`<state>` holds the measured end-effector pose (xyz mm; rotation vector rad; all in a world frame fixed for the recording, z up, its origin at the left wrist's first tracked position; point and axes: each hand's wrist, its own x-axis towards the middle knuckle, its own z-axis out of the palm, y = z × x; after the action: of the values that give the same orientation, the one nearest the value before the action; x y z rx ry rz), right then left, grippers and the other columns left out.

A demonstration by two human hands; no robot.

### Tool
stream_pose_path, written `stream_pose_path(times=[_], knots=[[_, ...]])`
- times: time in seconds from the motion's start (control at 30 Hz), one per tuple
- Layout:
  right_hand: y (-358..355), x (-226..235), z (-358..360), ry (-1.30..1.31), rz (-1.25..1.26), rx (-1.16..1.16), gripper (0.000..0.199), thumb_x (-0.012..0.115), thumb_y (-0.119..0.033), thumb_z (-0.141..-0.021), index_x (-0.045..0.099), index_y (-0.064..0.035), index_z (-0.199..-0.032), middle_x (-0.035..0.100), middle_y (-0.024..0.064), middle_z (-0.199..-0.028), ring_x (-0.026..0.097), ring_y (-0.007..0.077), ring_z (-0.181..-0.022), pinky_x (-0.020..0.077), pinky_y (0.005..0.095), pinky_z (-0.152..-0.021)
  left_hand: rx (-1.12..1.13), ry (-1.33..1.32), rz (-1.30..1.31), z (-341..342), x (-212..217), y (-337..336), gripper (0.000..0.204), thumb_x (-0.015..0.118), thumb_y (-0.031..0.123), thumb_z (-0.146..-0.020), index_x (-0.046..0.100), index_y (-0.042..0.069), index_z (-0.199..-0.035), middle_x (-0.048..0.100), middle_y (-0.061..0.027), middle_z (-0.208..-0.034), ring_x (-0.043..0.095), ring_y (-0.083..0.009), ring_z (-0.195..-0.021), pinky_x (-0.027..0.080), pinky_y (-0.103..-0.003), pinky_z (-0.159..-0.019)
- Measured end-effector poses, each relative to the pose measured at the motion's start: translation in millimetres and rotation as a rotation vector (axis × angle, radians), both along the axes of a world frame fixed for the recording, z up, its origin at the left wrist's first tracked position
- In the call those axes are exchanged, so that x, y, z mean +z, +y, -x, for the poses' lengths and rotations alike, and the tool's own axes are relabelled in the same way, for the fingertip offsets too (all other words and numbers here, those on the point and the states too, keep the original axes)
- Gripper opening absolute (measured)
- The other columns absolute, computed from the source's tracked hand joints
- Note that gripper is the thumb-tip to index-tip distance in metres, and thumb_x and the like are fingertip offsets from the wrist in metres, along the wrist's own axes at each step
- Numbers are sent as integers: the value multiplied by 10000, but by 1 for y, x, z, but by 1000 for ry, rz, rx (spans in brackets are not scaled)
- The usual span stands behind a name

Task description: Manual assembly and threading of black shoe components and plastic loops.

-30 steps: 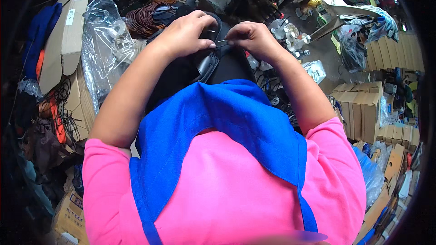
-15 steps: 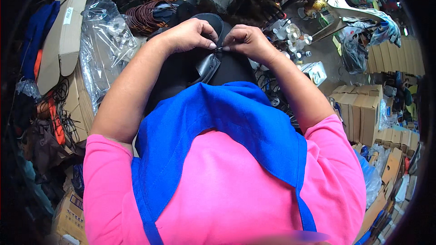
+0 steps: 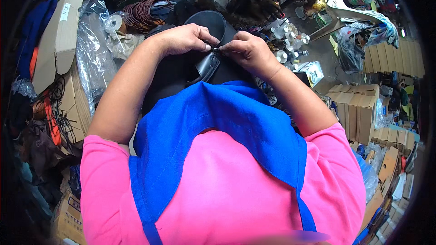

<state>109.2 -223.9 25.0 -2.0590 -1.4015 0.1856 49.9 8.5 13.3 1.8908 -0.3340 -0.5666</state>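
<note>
My left hand (image 3: pixel 193 39) and my right hand (image 3: pixel 245 49) meet over my lap, fingertips nearly touching. Both are closed in a pinch at the upper end of a shiny black leather piece (image 3: pixel 207 66). Between the fingertips sits a small dark bit with a slight glint, too small to name. The leather piece hangs tilted below the fingers, its lower end curling toward my blue apron (image 3: pixel 218 109). Just beyond the hands rises a black, round-rimmed thing (image 3: pixel 206 22), whose kind I cannot make out.
Coiled brown cord (image 3: pixel 141 12) and clear plastic sheeting (image 3: pixel 93 50) lie at the left, beside flat cardboard (image 3: pixel 63 31). White-capped bottles (image 3: pixel 288 34) and a clear container (image 3: pixel 312 72) stand right of my right forearm. Cardboard boxes (image 3: pixel 356 109) are stacked farther right.
My fingertips have come closer together above the leather piece. The right hand has shifted slightly down, and more of the round black rim shows behind the left hand.
</note>
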Motion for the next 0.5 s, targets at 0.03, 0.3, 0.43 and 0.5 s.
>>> stream_pose_path(times=[0.03,0.3,0.43,0.5], knots=[[1,4,-1,-58,47,36,155,663,-107,-761,695,-138,-909,585,101,-805,608,292,-740,504,366,-650,-1,-1,2,0,0,0,382,603,150,-809,610,-12,-1155,586,-98,-1002,539,-202,-975,388,-309,-909],[35,51,5,-430,413,256,116,574,-102,-733,651,-40,-794,578,142,-853,602,329,-817,490,417,-702,-20,-242,-180,4,2,-1,290,638,93,-766,651,39,-1051,569,-108,-913,556,-239,-930,420,-332,-863],[47,44,0,-429,496,233,121,579,-101,-724,668,-53,-789,576,146,-871,599,328,-839,489,411,-726,98,-407,-366,-4,5,-7,269,714,37,-677,651,46,-939,588,-87,-879,583,-247,-873,468,-323,-783],[43,48,-2,-293,539,189,162,589,-110,-736,699,-102,-855,619,138,-916,633,294,-861,506,401,-752,130,-403,-311,-6,1,-6,277,718,31,-671,653,52,-939,586,-86,-873,585,-242,-878,468,-320,-790]])
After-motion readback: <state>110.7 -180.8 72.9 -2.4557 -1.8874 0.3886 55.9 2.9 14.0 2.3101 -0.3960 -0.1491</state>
